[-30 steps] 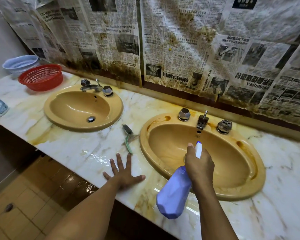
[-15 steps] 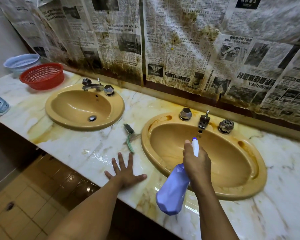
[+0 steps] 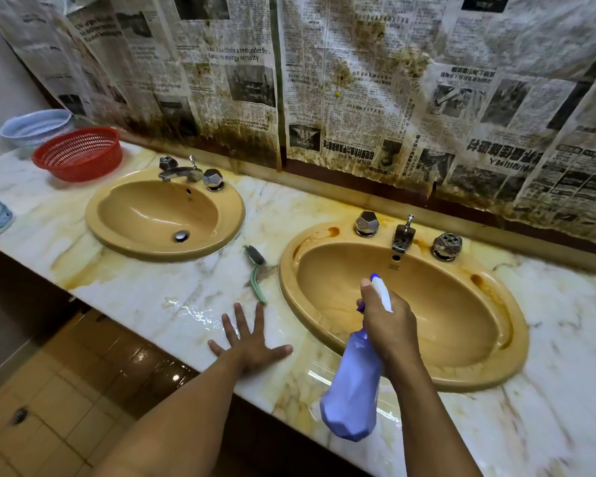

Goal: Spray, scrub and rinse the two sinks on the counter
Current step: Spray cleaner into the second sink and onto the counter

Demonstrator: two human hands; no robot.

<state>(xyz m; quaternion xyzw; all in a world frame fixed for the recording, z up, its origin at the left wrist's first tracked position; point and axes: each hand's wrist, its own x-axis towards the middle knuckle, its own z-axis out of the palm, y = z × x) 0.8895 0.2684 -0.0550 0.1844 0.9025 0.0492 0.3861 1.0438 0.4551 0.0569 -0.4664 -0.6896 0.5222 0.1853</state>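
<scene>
Right hand (image 3: 389,321) grips the neck of the purple spray bottle (image 3: 353,390), nozzle aimed into the right sink (image 3: 516,335). Left hand (image 3: 250,346) lies flat, fingers spread, on the wet-looking marble counter (image 3: 172,290). Left sink (image 3: 117,235) is well apart; scrub brush (image 3: 257,270) lies between the basins. Risks: the bracing palm may slide on slick marble, and spray may overshoot onto the tap (image 3: 403,235).

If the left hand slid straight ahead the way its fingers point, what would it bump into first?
Probably the green-handled brush, whose handle end lies just beyond the fingertips of the left hand, flat on the marble counter. Nothing else shows between them.
</scene>
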